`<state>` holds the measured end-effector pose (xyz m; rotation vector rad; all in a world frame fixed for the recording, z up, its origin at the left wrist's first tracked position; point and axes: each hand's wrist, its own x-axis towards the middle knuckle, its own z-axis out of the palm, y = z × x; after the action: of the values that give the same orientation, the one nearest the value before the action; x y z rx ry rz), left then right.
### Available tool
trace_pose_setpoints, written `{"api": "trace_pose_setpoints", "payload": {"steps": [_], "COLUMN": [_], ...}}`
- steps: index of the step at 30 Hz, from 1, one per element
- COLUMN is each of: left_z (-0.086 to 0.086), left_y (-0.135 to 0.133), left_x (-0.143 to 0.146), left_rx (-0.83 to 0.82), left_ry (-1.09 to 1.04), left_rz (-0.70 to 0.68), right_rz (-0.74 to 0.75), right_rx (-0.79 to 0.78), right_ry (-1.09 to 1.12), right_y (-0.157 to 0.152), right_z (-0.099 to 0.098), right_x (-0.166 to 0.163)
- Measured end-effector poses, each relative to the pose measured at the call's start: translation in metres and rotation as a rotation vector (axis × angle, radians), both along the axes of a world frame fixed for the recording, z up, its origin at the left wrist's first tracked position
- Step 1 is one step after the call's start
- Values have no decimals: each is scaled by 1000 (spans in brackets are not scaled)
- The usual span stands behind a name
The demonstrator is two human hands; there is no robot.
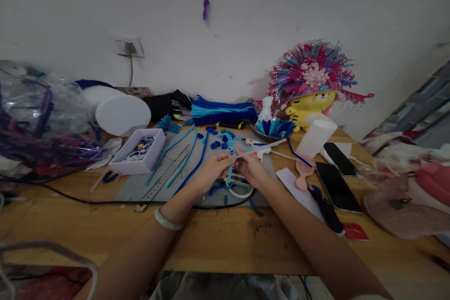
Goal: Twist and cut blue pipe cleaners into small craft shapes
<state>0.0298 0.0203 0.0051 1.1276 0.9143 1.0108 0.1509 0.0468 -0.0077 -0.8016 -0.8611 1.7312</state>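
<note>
My left hand [215,171] and my right hand [252,168] meet over the grey mat [130,192], both with fingers pinched together. A short light-blue pipe cleaner [230,174] stands out below my left fingertips. A thin pale strip [267,146] runs from between the hands up over my right fingers; which fingers grip it is partly hidden. Beyond the hands lie small blue fuzzy pieces [225,138]. Under my right hand is a pale loop [242,193], partly covered. Left of the hands rest a dark-blue pipe cleaner [202,157] and a metal ruler [168,173].
A white box of beads [161,147] stands left, near white foam discs [123,112]. Behind are a blue pipe-cleaner bundle [221,111] and a bowl [269,138] with blue petals. Right are phones [337,187] and a pink comb [303,173]. A black cable [105,202] crosses the front.
</note>
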Motion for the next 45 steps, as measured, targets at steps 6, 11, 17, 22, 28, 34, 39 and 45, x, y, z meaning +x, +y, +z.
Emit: {"api": "trace_pose_setpoints", "payload": {"steps": [6, 11, 17, 22, 28, 34, 39, 45], "left_z": [0, 0, -7, -13, -11, -14, -13, -12], "left_y": [0, -2, 4, 11, 11, 12, 11, 8], "left_x": [-1, 1, -2, -7, -8, -7, -6, -5], "left_rx": [66, 95, 202, 382, 372, 382, 383, 406], "left_ry": [-109, -118, 117, 427, 545, 491, 463, 489], "left_rz": [101, 185, 289, 317, 337, 337, 320, 227], "right_rz": [-45, -287, -331, -347, -273, -190, -342, -279], "right_rx": [-103, 319, 934, 1197, 1216, 1209, 1178, 1090], "right_ry": [99, -327, -910, -989, -866, -899, -986, -1074], "right_y": [-6, -10, -15, -8, -4, -5, -4, -3], "right_z": [4, 5, 3, -2, -6, -1, 7, 5], "right_x": [-4, -4, 2, 8, 14, 16, 17, 17]}}
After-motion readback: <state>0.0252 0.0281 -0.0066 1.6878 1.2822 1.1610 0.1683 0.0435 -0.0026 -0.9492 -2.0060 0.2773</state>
